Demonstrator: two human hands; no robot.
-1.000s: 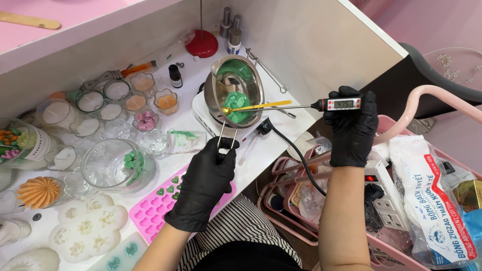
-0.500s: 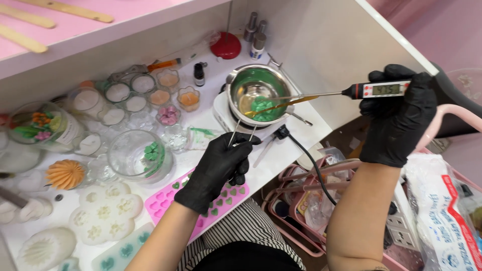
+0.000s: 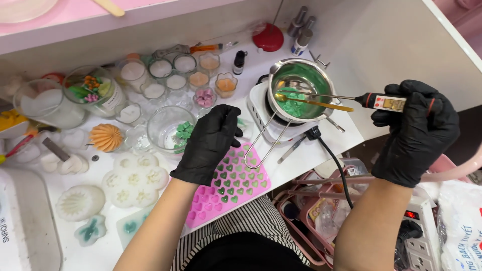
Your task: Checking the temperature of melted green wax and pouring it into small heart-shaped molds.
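Green wax in a steel pot, a probe thermometer held over it.

On the white bench (image 3: 321,150), one pink silicone heart mould (image 3: 228,183) carries green hearts; one steel melting pot (image 3: 300,90) on a white hotplate (image 3: 261,108) holds green wax; one clear glass bowl (image 3: 168,128) holds green pieces. Right hand (image 3: 414,133) fingers grip one black digital thermometer (image 3: 384,102), lying crosswise, probe pointing left into the pot. Left hand (image 3: 208,143) fingers rest loosely curled, empty, over the mould.

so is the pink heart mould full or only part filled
Part filled. The pink heart mould has green in the heart cavities near its middle, while those toward its near left end show empty pink. The left hand hides the far corner.
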